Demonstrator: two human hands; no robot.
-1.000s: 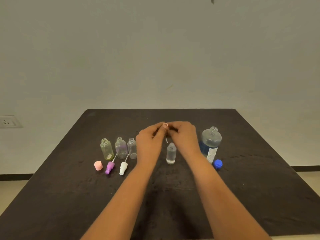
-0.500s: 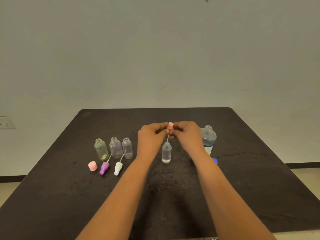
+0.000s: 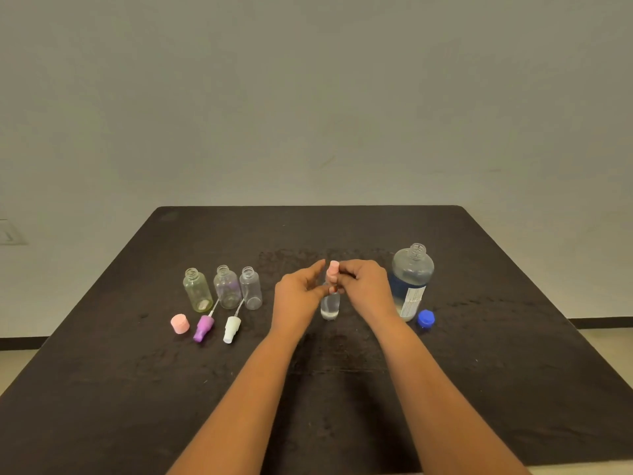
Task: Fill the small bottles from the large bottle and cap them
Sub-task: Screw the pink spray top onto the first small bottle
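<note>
Two hands worked together over the dark matte table (image 3: 479, 371). My right hand (image 3: 368, 286) pinched the pink plastic spray top (image 3: 333, 270) between fingertips, sitting it at the neck of the small clear plastic bottle (image 3: 330, 306), which stood upright on the table with a little clear liquid in its base. My left hand (image 3: 297, 296) was half curled just beside that bottle, thumb raised near the spray top; I could not tell whether its fingers actually touched the bottle.

To the right of my right hand stood the large clear plastic bottle (image 3: 412, 279) with a blue and white label, its mouth uncapped and liquid inside. Its round blue screw cap (image 3: 426, 318) lay on the table just beside its base.

Off to the left of my left hand stood three empty small bottles in a row, all uncapped: a yellowish clear bottle (image 3: 197, 291), a faintly purple clear bottle (image 3: 226, 287), and a plain clear bottle (image 3: 251, 289). Nearer me than that row lay a pink round cap (image 3: 180, 323), a purple spray top (image 3: 203, 328) with its thin dip tube, and a white spray top (image 3: 231, 329) with its tube, each pointing toward the bottles.
</note>
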